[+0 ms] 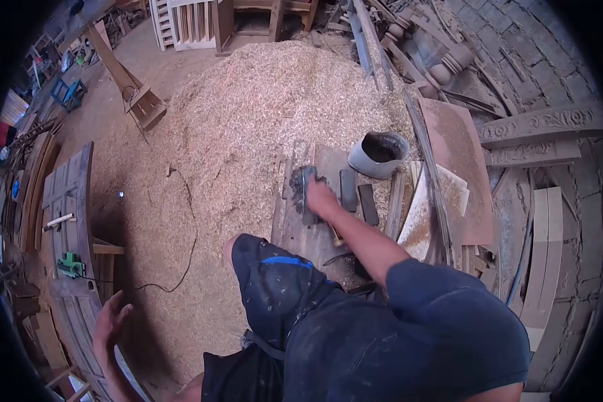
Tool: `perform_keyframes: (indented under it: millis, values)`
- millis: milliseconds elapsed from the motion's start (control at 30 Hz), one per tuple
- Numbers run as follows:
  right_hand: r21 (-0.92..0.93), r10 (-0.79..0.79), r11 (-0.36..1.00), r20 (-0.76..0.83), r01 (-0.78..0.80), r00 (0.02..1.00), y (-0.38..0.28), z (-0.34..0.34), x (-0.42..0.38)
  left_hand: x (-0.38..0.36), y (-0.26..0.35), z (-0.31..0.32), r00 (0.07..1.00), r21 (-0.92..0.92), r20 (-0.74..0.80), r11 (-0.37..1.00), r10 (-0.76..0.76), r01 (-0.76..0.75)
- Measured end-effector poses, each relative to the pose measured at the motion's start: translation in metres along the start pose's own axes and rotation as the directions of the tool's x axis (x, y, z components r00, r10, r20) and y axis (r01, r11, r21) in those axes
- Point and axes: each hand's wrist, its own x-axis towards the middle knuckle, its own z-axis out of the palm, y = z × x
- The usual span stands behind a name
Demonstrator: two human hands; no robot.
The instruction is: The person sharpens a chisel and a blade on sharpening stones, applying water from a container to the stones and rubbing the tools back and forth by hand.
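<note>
A gray block (307, 191) lies on a dirty wooden board (315, 234) by the big pile of wood shavings (261, 107), and the right hand (320, 198) presses down on it with fingers curled over it. Two dark flat stones (356, 194) lie just beside it, and a gray bucket (379, 154) stands near them. The left hand (110, 321) hangs in the air with fingers spread, holding nothing, over an old wooden door (74, 201).

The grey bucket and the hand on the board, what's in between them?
In the head view, a dark flat block lies on the wooden board between the right hand and the grey bucket, amid wood shavings.
</note>
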Motion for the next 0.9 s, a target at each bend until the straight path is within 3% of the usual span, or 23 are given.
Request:
perform_keyframes:
  millis: [133,200,233,300,367,400,567,600,733,800,833,867,900]
  values:
    - [0.074,0.020,0.997,0.020,-0.021,1.000,-0.003,0.001,-0.010,0.021,-0.007,0.040,0.997,-0.032,0.075,0.999,0.028,-0.026]
    - [-0.043,-0.012,0.999,0.047,0.014,0.999,-0.002,0.003,-0.045,0.019,0.000,0.061,0.984,-0.128,0.151,0.989,0.098,-0.079]
    - [-0.101,-0.022,0.995,0.069,0.029,0.997,-0.004,0.000,-0.059,0.012,0.012,0.061,0.979,-0.183,0.194,0.983,0.065,-0.029]
    - [-0.024,-0.020,0.999,0.042,0.021,0.999,-0.010,-0.011,-0.046,-0.002,0.032,0.055,0.957,-0.274,0.292,0.958,0.004,0.080]
    - [0.034,-0.023,0.999,-0.004,0.023,1.000,-0.008,-0.017,-0.001,-0.001,0.023,0.060,0.968,-0.300,0.252,0.951,0.005,0.073]
    - [0.074,0.068,0.995,0.057,-0.072,0.996,-0.012,-0.018,0.017,-0.002,0.023,0.060,0.975,-0.301,0.222,0.952,0.011,0.057]
    - [0.005,-0.031,1.000,-0.026,0.031,0.999,0.003,0.005,-0.035,-0.012,0.015,0.065,0.986,-0.369,0.168,0.928,0.016,0.048]
    - [-0.013,-0.049,0.999,-0.022,0.049,0.999,0.004,0.004,-0.040,-0.019,0.031,0.058,0.975,-0.408,0.218,0.905,-0.033,0.121]
    - [0.046,-0.015,0.999,-0.073,0.019,0.997,0.009,0.001,0.017,-0.015,0.020,0.068,0.967,-0.417,0.255,0.899,-0.028,0.136]
    - [0.007,-0.018,1.000,-0.037,0.019,0.999,0.008,0.000,0.002,-0.008,0.004,0.076,0.967,-0.420,0.253,0.899,-0.017,0.126]
    - [-0.010,-0.029,1.000,-0.031,0.029,0.999,0.003,-0.001,0.001,-0.012,0.013,0.070,0.969,-0.401,0.246,0.908,-0.018,0.118]
    - [0.085,0.053,0.995,-0.082,-0.046,0.995,0.001,0.005,-0.015,-0.016,0.025,0.065,0.973,-0.387,0.232,0.916,-0.017,0.109]
    - [0.032,0.023,0.999,-0.073,-0.021,0.997,-0.002,0.003,-0.027,-0.020,0.034,0.061,0.975,-0.372,0.223,0.923,-0.017,0.101]
